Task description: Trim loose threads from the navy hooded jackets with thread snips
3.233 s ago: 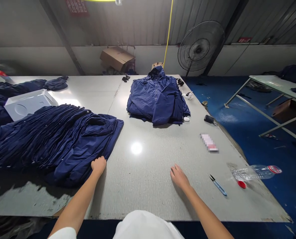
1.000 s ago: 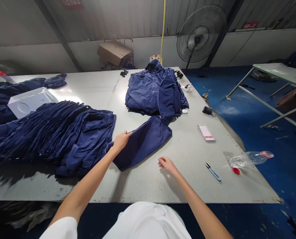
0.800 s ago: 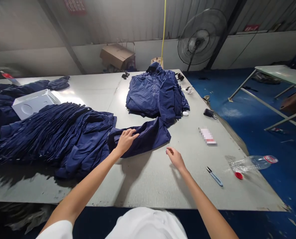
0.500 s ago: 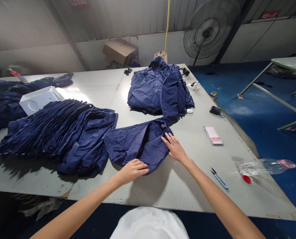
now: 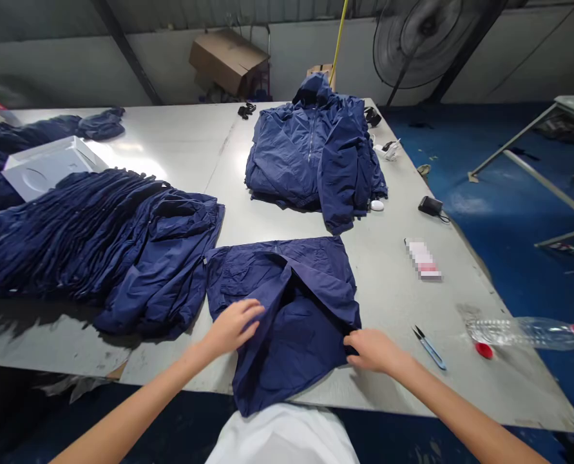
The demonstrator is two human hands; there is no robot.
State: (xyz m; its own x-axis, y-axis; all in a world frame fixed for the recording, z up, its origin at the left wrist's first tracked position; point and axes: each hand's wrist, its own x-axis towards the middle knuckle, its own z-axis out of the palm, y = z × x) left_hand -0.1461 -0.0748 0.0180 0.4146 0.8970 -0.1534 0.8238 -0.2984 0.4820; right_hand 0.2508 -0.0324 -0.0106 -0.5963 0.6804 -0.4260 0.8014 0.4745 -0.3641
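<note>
Now, blue garment [image 5: 291, 351]: between left hand [image 5: 233, 327] and right hand [image 5: 374, 350], far edge crosswise beyond both.
Left hand: fingers parted, at its left side.
Right hand: nearer the flap [image 5: 330, 287]; cannot tell whether pinching.

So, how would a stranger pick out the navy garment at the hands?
On the pale table, find the near edge. There, by the left hand and right hand, lies the navy garment. Unlike the overlapping pile and hooded jacket, it gapes open.

Glare whitens the worktop [image 5: 136, 160] beside the white box [image 5: 45, 171]; the wall [image 5: 301, 55] is dimmer (the fan [image 5: 426, 26] looks blurred), and shadows fall toward the near edge.
</note>
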